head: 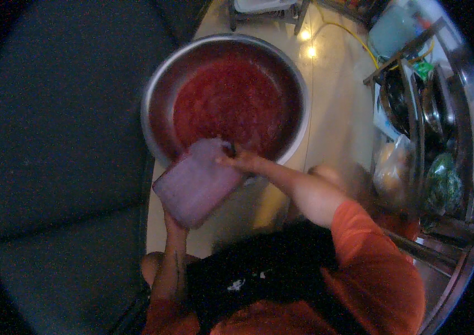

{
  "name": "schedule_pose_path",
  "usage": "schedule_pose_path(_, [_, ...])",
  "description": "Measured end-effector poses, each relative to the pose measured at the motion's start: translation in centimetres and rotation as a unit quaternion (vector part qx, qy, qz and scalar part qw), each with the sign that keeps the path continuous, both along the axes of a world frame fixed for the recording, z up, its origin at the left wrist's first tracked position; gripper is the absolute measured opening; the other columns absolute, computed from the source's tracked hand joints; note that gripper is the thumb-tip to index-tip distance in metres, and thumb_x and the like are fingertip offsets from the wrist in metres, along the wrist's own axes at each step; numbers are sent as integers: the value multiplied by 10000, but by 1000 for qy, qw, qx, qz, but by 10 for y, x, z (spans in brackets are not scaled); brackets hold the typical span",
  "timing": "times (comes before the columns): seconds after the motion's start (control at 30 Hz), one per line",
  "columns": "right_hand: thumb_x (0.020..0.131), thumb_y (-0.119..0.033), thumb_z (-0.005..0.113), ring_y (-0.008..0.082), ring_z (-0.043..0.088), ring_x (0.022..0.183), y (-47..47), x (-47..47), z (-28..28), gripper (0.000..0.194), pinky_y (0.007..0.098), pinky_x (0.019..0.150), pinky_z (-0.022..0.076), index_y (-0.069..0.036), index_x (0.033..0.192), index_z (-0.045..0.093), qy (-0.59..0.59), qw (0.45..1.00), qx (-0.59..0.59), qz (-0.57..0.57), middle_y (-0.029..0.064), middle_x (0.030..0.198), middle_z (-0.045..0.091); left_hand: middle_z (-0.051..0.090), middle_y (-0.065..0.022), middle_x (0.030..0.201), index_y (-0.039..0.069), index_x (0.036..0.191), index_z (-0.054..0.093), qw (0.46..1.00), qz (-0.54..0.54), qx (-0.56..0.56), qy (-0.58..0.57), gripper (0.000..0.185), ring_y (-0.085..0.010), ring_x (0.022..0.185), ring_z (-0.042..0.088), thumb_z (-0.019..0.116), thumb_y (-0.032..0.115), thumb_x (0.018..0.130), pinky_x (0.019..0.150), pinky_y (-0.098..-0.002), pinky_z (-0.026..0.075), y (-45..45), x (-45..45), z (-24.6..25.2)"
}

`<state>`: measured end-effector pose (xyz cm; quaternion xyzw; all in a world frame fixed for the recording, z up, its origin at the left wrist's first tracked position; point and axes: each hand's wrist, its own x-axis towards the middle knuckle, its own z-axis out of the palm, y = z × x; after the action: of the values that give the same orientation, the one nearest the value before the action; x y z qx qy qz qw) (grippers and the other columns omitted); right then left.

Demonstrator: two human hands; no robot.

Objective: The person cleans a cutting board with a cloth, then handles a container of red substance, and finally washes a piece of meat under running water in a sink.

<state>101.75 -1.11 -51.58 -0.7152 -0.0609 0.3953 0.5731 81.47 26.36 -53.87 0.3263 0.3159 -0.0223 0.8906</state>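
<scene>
A large round metal basin point(150, 90) stands on the floor before me, holding a spread of red, wet-looking material point(232, 96). Over its near rim I tilt a pale purplish rectangular container point(201, 184), which looks like plastic; its contents cannot be made out. My right hand point(239, 159) grips the container's upper right side, near a small dark part that is too blurred to name. Beneath the lower left corner is my left hand point(175, 220), supporting it, with the fingers mostly hidden behind the container.
A dark panelled surface point(65, 125) runs along the left. On the right stands a rack point(417, 125) with dark pans, a plastic bag point(392, 167) and wrapped greens point(444, 184). A yellow hose or cable point(350, 31) lies at the upper right, and a low stand point(266, 19) is beyond the basin.
</scene>
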Motion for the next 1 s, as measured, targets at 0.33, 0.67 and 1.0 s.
schedule_pose_path(0.33, [704, -692, 759, 345, 431, 1379, 2, 11, -23, 1168, 418, 1150, 349, 31, 1501, 305, -9, 999, 29, 13, 203, 1474, 466, 396, -111, 1543, 123, 1537, 316, 999, -17, -19, -18, 751, -334, 1390, 406, 500, 592, 981, 1136, -507, 386, 5, 8, 5])
schedule_pose_path(0.67, [674, -738, 748, 386, 390, 1412, 2, 18, -31, 1288, 447, 1165, 324, 43, 1541, 202, -1, 1000, -8, 26, 243, 1518, 406, 382, -108, 1552, 136, 1546, 299, 999, -28, 5, -42, 736, -338, 1396, 398, 483, 583, 992, 1139, -512, 379, 8, 13, -2])
schedule_pose_path(1.0, [701, -715, 744, 368, 363, 1423, -2, 23, -34, 1219, 440, 1179, 306, 17, 1536, 240, -3, 999, -36, 22, 219, 1539, 376, 386, -107, 1548, 128, 1544, 302, 1000, -17, 25, 3, 729, -338, 1382, 410, 441, 595, 1002, 1130, -511, 388, 3, 21, 12])
